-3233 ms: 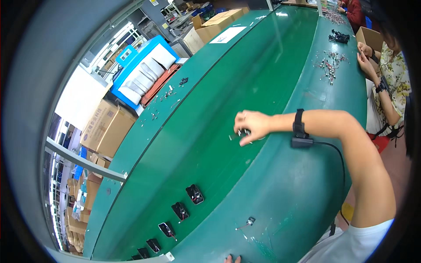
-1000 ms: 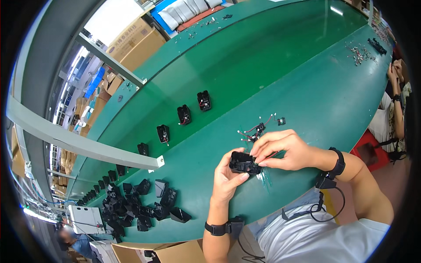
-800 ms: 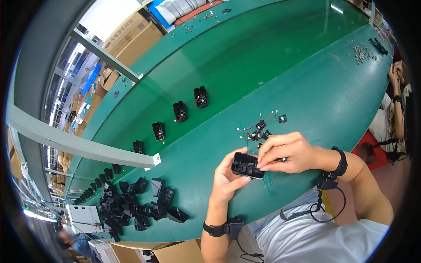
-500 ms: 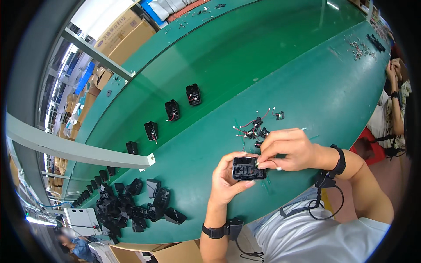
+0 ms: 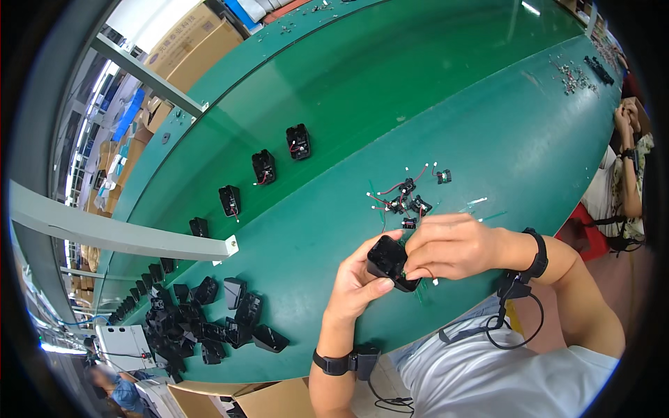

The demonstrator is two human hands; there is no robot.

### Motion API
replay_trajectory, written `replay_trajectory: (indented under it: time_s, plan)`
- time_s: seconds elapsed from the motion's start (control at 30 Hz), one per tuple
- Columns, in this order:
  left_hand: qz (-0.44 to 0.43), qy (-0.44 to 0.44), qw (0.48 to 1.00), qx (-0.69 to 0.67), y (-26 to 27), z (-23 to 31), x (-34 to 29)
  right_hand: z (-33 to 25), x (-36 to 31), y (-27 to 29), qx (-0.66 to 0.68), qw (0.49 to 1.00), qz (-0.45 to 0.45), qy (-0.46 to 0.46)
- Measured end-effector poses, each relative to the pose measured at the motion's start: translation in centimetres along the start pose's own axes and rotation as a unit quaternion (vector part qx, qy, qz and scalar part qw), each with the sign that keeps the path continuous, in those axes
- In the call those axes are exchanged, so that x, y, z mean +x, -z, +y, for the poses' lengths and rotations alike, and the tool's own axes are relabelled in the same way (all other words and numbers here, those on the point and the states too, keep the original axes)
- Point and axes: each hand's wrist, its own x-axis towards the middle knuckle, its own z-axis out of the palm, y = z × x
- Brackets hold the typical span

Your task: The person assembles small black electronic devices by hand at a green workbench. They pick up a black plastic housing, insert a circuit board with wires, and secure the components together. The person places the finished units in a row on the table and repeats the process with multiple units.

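While the left hand (image 5: 355,284) grips the black housing (image 5: 387,258) at lower centre of frame, the right hand (image 5: 453,245) pinches a mostly hidden small part (image 5: 404,274) at its edge; the trailing white-tipped wire (image 5: 436,281) could snag if that hand twists.

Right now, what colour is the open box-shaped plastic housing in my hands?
The open box-shaped housing is black, seen best in the head view.
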Motion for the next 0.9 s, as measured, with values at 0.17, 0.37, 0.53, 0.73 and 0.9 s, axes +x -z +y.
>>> replay_trajectory:
  time_s: [0.17,0.37,0.53,0.73,0.9]
  plan:
    - [0.003,0.014,1.0,-0.022,0.3,-0.2,0.1,-0.2,-0.2,-0.8,0.011,0.999,0.025,-0.043]
    - [0.004,0.008,0.999,-0.035,0.3,-0.2,0.2,-0.7,-0.8,-1.8,0.188,0.957,0.05,-0.216]
    - [0.035,-0.045,0.998,0.004,-0.2,-0.5,0.8,-0.4,-1.2,-3.3,0.13,0.971,0.104,-0.17]
    - [0.038,-0.072,0.997,-0.011,-0.1,-0.1,0.3,-0.3,-0.4,-1.6,-0.008,0.997,0.016,-0.073]
    - [0.091,-0.116,0.985,0.089,-1.4,-0.2,0.9,0.2,-0.4,-1.7,0.026,0.991,0.014,-0.128]
